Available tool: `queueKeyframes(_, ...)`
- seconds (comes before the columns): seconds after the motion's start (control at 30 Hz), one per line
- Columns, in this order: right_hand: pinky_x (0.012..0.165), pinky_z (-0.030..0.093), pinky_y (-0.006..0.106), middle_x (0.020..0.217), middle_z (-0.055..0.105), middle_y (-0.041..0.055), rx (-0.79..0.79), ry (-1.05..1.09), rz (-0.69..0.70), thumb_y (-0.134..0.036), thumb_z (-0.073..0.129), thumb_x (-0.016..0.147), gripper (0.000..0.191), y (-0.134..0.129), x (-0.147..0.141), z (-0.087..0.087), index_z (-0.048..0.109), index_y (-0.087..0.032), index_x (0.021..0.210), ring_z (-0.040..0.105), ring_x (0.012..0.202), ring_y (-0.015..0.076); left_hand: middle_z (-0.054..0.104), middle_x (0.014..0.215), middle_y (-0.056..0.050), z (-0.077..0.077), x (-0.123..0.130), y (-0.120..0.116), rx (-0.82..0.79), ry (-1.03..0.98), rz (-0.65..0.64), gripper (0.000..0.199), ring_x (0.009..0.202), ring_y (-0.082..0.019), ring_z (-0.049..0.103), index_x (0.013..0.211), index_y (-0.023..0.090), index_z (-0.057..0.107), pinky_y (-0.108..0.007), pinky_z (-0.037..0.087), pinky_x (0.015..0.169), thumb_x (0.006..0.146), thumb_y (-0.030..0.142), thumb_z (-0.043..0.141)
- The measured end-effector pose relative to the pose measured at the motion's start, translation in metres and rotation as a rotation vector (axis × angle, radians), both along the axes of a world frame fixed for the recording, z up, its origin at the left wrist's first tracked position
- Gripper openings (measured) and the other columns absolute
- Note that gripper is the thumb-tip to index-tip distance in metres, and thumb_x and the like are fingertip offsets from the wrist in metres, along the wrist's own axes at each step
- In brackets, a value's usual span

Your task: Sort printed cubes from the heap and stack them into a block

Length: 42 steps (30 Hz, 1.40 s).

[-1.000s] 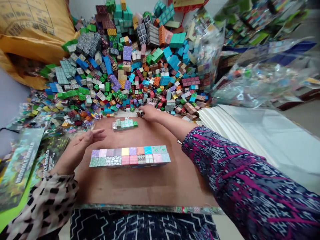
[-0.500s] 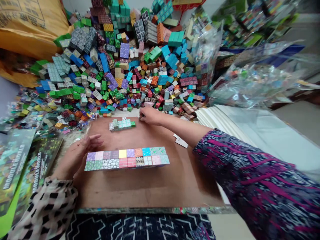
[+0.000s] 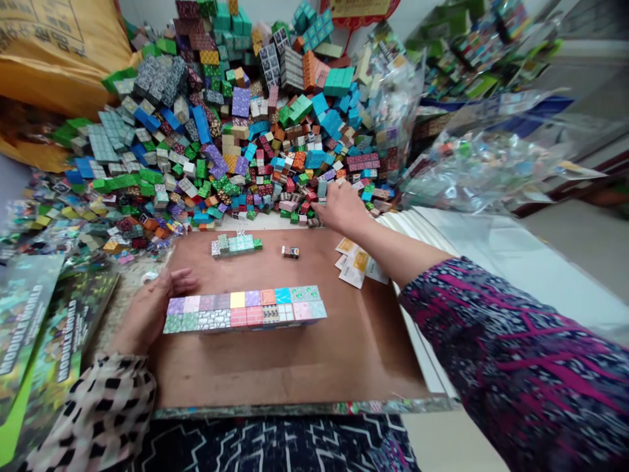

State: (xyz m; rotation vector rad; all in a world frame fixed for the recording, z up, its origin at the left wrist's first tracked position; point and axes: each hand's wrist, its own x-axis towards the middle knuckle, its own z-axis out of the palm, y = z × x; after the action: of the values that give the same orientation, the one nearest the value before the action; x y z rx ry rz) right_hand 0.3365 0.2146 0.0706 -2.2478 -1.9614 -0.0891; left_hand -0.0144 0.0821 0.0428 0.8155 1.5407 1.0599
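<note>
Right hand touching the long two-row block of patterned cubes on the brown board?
No, the right hand is at the heap of colourful cubes, beyond the block.

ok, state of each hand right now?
Left hand: open, holding nothing visible, beside the long block row.
Right hand: at the edge of the block pile; grip can't be told.

block pile (image 3: 265, 164) behind board (image 3: 295, 370) | block row (image 3: 246, 308) on board | booklets (image 3: 27, 314) left
</note>
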Motion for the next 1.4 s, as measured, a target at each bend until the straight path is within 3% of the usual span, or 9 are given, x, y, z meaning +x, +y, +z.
queueKeyframes(0.17, 0.090, 0.047, 0.044, 0.120, 0.060, 0.0267, -0.070, 0.099, -0.066, -0.036, 0.047, 0.097, 0.044, 0.013, 0.002, -0.015, 0.050, -0.005, 0.127, 0.060, 0.111, 0.0360, 0.073, 0.099, -0.011, -0.016, -0.007, -0.001, 0.053, 0.057, -0.025, 0.086, 0.095, -0.025, 0.067, 0.108, 0.012, 0.067, -0.031, 0.054, 0.078, 0.053, 0.078, 0.076)
queueKeyframes(0.3, 0.084, 0.048, 0.042, 0.114, 0.064, 0.0266, -0.060, 0.101, -0.026, -0.031, 0.049, 0.092, 0.041, 0.014, 0.011, -0.012, 0.052, -0.004, 0.123, 0.063, 0.104, 0.0362, 0.073, 0.100, -0.010, -0.022, -0.010, -0.002, 0.093, 0.067, -0.045, 0.081, 0.095, -0.024, 0.068, 0.109, 0.013, 0.068, -0.030, 0.054, 0.080, 0.059, 0.076, 0.075)
queueKeyframes(0.5, 0.073, 0.045, 0.033, 0.106, 0.068, 0.0169, -0.243, 0.076, 0.199, -0.034, 0.058, 0.086, 0.032, -0.010, 0.010, 0.004, 0.058, -0.013, 0.110, 0.064, 0.093, 0.0291, 0.073, 0.101, -0.010, -0.026, -0.011, -0.003, 0.119, 0.101, -0.066, 0.075, 0.095, -0.024, 0.068, 0.110, 0.013, 0.069, -0.030, 0.054, 0.079, 0.066, 0.074, 0.071)
queueKeyframes(0.6, 0.071, 0.043, 0.030, 0.106, 0.068, 0.0123, -0.362, 0.126, 0.361, -0.030, 0.060, 0.084, 0.027, -0.026, 0.004, -0.001, 0.059, -0.016, 0.107, 0.062, 0.090, 0.0245, 0.072, 0.103, -0.010, -0.027, -0.012, -0.004, 0.136, 0.099, -0.071, 0.072, 0.095, -0.023, 0.068, 0.110, 0.014, 0.069, -0.029, 0.055, 0.079, 0.069, 0.072, 0.070)
queueKeyframes(0.77, 0.071, 0.041, 0.028, 0.112, 0.066, 0.0127, -0.466, 0.117, 0.481, -0.025, 0.061, 0.084, 0.024, -0.040, -0.001, -0.020, 0.056, -0.015, 0.105, 0.061, 0.093, 0.0235, 0.073, 0.100, -0.010, -0.026, -0.011, -0.003, 0.140, 0.067, -0.068, 0.074, 0.093, -0.023, 0.068, 0.110, 0.013, 0.069, -0.028, 0.055, 0.074, 0.066, 0.072, 0.073)
queueKeyframes(1.03, 0.080, 0.042, 0.028, 0.115, 0.064, 0.0124, -0.445, 0.102, 0.615, -0.005, 0.057, 0.078, 0.029, -0.043, -0.002, -0.024, 0.057, -0.015, 0.106, 0.059, 0.102, 0.0235, 0.073, 0.099, -0.009, -0.020, -0.006, -0.006, 0.123, 0.061, -0.044, 0.070, 0.092, -0.025, 0.068, 0.108, 0.014, 0.068, -0.029, 0.054, 0.072, 0.064, 0.068, 0.075)
queueKeyframes(1.13, 0.081, 0.043, 0.029, 0.124, 0.060, 0.0161, -0.421, 0.091, 0.620, -0.014, 0.063, 0.080, 0.036, -0.043, 0.001, -0.023, 0.056, -0.014, 0.115, 0.057, 0.109, 0.0265, 0.073, 0.100, -0.009, -0.020, -0.007, -0.006, 0.115, 0.062, -0.048, 0.066, 0.091, -0.025, 0.067, 0.108, 0.016, 0.068, -0.029, 0.054, 0.070, 0.065, 0.066, 0.077)
queueKeyframes(1.23, 0.075, 0.043, 0.029, 0.125, 0.058, 0.0185, -0.411, 0.043, 0.548, -0.026, 0.066, 0.082, 0.037, -0.042, 0.001, -0.022, 0.058, -0.013, 0.115, 0.059, 0.102, 0.0270, 0.073, 0.097, -0.009, -0.021, -0.008, -0.006, 0.121, 0.041, -0.042, 0.067, 0.087, -0.025, 0.067, 0.105, 0.015, 0.069, -0.029, 0.054, 0.069, 0.062, 0.064, 0.079)
queueKeyframes(1.4, 0.073, 0.042, 0.027, 0.112, 0.067, 0.0123, -0.412, 0.055, 0.558, -0.012, 0.056, 0.084, 0.025, -0.032, -0.009, -0.020, 0.064, -0.015, 0.108, 0.062, 0.096, 0.0230, 0.072, 0.097, -0.008, -0.024, -0.011, -0.007, 0.138, 0.055, -0.044, 0.063, 0.086, -0.023, 0.066, 0.105, 0.016, 0.070, -0.027, 0.052, 0.067, 0.066, 0.065, 0.078)
